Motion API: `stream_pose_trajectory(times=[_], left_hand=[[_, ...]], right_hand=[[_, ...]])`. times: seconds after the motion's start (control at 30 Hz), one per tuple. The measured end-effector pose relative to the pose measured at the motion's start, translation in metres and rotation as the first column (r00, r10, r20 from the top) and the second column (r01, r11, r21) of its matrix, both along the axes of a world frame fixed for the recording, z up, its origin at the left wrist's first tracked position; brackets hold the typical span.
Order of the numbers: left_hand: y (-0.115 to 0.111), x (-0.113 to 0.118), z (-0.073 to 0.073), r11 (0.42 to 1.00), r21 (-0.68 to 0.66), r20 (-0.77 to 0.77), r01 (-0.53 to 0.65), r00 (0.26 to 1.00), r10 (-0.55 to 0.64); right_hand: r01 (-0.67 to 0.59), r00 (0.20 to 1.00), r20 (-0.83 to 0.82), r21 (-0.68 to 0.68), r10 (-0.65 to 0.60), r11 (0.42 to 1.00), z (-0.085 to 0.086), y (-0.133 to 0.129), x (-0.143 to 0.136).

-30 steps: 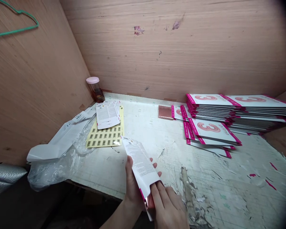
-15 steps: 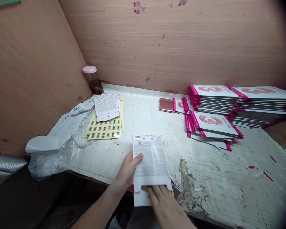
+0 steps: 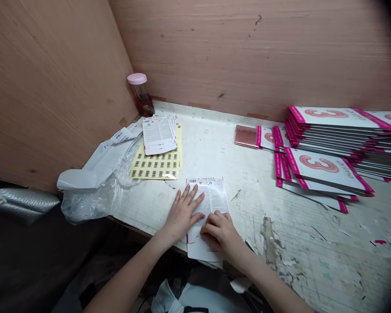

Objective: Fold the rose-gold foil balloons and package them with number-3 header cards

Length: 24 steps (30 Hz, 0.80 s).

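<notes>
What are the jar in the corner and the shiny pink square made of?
The jar looks like clear, smooth plastic, maybe glass, since the dark stuff inside shows through. The pink square seems to be thin metallic foil or film, because it gleams like metal.

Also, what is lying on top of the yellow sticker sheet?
Some white printed sleeves cover the upper part of the yellow sticker sheet; anything beneath them cannot be seen.

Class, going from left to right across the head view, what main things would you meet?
Silver padded material → clear plastic bag → yellow barcode sheet → printed white packet beneath the left hand and right hand → coppery square → pink-edged "3" packets.
</notes>
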<state>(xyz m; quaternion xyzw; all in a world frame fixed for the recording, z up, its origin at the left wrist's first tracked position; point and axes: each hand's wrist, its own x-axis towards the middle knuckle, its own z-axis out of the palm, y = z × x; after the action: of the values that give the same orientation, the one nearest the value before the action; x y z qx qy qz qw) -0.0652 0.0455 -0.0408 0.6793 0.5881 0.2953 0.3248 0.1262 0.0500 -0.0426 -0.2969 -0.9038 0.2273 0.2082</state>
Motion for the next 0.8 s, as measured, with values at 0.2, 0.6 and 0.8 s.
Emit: stream_pose_trajectory(times=[0.2,0.6,0.8], left_hand=[[0.000,0.001,-0.004,1.000,0.019,0.075,-0.018,0.997,0.017],[-0.001,-0.001,-0.008,0.995,0.097,-0.110,0.018,0.994,-0.007],[-0.001,-0.001,-0.012,0.992,0.128,-0.100,0.015,0.995,-0.002]], right_hand=[[-0.040,0.997,0.066,-0.029,0.042,0.999,0.008,0.005,0.001],[-0.102,0.980,0.159,-0.096,0.117,0.990,0.013,0.011,0.000],[-0.079,0.990,0.116,-0.042,0.083,0.996,0.002,0.012,-0.004]])
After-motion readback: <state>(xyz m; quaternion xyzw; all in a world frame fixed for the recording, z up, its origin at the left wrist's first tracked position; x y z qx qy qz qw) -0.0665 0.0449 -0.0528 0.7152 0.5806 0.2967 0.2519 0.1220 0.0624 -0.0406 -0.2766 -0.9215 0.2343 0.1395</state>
